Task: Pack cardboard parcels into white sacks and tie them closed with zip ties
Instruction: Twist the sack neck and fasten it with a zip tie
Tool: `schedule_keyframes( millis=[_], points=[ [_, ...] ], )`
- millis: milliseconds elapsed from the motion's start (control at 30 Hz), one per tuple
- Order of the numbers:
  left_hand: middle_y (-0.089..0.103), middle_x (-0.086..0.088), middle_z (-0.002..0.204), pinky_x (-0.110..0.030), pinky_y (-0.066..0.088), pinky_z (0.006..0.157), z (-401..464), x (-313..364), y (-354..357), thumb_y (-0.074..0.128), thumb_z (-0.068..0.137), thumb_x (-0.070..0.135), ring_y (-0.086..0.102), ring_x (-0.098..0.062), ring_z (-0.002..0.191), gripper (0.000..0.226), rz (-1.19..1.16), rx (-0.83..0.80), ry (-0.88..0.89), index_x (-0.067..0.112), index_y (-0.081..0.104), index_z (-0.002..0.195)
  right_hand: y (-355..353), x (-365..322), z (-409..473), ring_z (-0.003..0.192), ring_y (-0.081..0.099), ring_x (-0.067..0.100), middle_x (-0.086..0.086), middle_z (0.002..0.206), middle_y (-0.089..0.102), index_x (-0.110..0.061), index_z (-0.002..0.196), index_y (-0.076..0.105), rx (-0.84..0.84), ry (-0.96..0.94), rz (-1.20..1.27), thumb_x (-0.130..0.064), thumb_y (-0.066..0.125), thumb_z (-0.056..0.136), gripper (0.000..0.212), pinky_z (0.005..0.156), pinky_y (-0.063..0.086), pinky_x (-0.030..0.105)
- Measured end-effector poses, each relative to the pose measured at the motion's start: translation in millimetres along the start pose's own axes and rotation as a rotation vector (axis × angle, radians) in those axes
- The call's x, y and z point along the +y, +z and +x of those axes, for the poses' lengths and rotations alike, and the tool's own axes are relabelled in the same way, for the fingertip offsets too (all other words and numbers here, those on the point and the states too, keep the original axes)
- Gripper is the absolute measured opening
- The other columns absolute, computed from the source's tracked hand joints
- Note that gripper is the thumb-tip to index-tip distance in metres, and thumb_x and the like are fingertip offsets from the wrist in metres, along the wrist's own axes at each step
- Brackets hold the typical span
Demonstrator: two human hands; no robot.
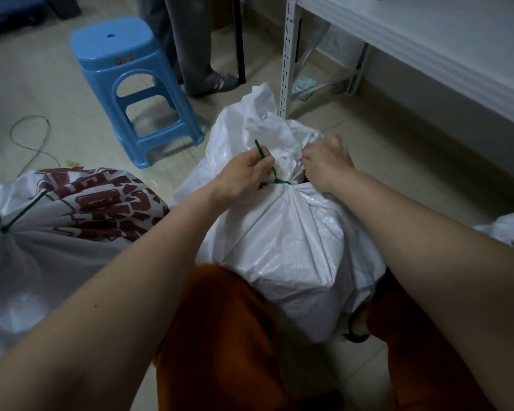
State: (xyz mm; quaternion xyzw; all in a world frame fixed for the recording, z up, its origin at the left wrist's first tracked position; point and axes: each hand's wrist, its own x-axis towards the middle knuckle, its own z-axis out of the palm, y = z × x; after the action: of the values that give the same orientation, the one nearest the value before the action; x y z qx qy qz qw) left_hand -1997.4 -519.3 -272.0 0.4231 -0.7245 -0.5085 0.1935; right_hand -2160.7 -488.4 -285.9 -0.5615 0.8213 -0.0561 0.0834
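A full white sack (291, 247) stands on the floor between my knees, its neck gathered tight. A green zip tie (275, 175) circles that neck, and its free tail runs up to the left. My left hand (244, 176) pinches the tail. My right hand (327, 166) grips the bunched sack top just right of the tie. What is inside the sack is hidden. A second sack (57, 232) with dark red print lies at the left, closed with its own green zip tie (21, 215).
A blue plastic stool (131, 84) stands on the tiled floor beyond the sacks. Another person's legs and shoe (217, 81) are behind it. A white metal shelf unit (288, 60) rises at the right. More white sack material (508, 226) lies at the right edge.
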Motion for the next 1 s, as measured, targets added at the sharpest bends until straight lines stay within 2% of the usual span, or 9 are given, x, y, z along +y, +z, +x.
schedule_keyframes(
  millis=[100,133,233,300,433,600,733,867,1000],
  points=[
    [0.059,-0.007,0.091,-0.024,0.05,0.077,-4.0,-2.5,2.3,0.046,0.099,0.017,0.057,-0.016,0.081,0.023,-0.095,0.086,-0.057,0.009,0.059,0.116,-11.6,-8.0,-19.2,0.113,0.041,0.031,0.012,0.119,0.05,-0.009,0.108,0.06,0.403,-0.081,0.097,-0.018,0.052,0.092,0.02,0.091,0.034,0.037],
    [0.061,-0.008,0.092,-0.031,0.051,0.083,-6.3,-4.1,4.1,0.049,0.097,0.017,0.059,-0.019,0.084,0.021,-0.074,0.132,-0.028,0.011,0.061,0.114,-15.8,-11.9,-30.4,0.109,0.044,0.03,0.011,0.111,0.053,-0.01,0.099,0.061,0.501,-0.127,0.178,-0.016,0.054,0.09,0.013,0.088,0.035,0.036],
    [0.051,0.002,0.105,-0.03,0.047,0.09,-17.6,-6.3,11.2,0.059,0.091,0.024,0.054,-0.015,0.098,0.016,0.198,0.381,0.132,0.011,0.069,0.087,-15.1,-17.0,-54.6,0.108,0.046,0.026,0.003,0.103,0.06,-0.019,0.093,0.069,0.283,-0.217,0.203,-0.021,0.057,0.091,0.013,0.088,0.032,0.035],
    [0.052,0.0,0.102,-0.028,0.045,0.084,-25.9,-6.6,14.8,0.061,0.089,0.03,0.053,-0.013,0.094,0.019,0.275,0.472,0.074,0.015,0.071,0.085,-12.1,-15.3,-59.4,0.111,0.045,0.026,0.002,0.105,0.062,-0.024,0.098,0.073,0.125,-0.173,0.249,-0.025,0.057,0.092,0.017,0.09,0.032,0.034],
    [0.064,0.003,0.091,-0.043,0.046,0.086,-40.3,-11.7,15.3,0.061,0.085,0.035,0.059,-0.018,0.091,0.017,0.26,0.457,0.049,0.024,0.074,0.082,-12.4,-18.8,-58.6,0.109,0.048,0.026,0.003,0.1,0.067,-0.023,0.093,0.075,0.155,-0.119,0.34,-0.023,0.061,0.089,0.015,0.091,0.039,0.035],
    [0.059,0.006,0.092,-0.022,0.037,0.081,-55.5,-11.8,11.7,0.063,0.086,0.025,0.053,-0.012,0.095,0.014,0.25,0.406,0.12,0.019,0.075,0.081,-14.1,-22.4,-49.4,0.105,0.054,0.025,0.003,0.096,0.069,-0.02,0.087,0.073,0.113,-0.065,0.426,-0.022,0.065,0.085,0.008,0.089,0.046,0.036],
    [0.057,0.009,0.1,-0.014,0.032,0.084,-57.8,-16.4,7.9,0.063,0.086,0.021,0.052,-0.012,0.103,0.015,0.343,0.327,0.251,0.013,0.075,0.082,-21.9,-23.5,-47.2,0.096,0.06,0.02,-0.002,0.089,0.071,-0.024,0.076,0.073,-0.018,-0.09,0.372,-0.023,0.071,0.079,0.004,0.081,0.049,0.031],
    [0.055,0.002,0.128,-0.013,0.03,0.09,-56.6,-14.7,3.6,0.057,0.091,0.02,0.05,-0.01,0.116,0.021,0.396,0.191,0.289,0.009,0.07,0.078,-21.0,-25.5,-48.4,0.083,0.062,0.018,-0.004,0.078,0.066,-0.019,0.066,0.064,0.014,-0.05,0.431,-0.017,0.076,0.074,0.014,0.067,0.044,0.027],
    [0.051,0.0,0.138,-0.017,0.03,0.097,-51.6,-18.9,-0.4,0.054,0.093,0.018,0.044,-0.006,0.128,0.024,0.307,0.102,0.23,0.01,0.066,0.073,-11.1,-26.5,-47.8,0.094,0.06,0.023,0.001,0.085,0.071,-0.021,0.076,0.074,0.113,-0.07,0.366,-0.02,0.073,0.077,0.002,0.077,0.049,0.031]
  ],
)
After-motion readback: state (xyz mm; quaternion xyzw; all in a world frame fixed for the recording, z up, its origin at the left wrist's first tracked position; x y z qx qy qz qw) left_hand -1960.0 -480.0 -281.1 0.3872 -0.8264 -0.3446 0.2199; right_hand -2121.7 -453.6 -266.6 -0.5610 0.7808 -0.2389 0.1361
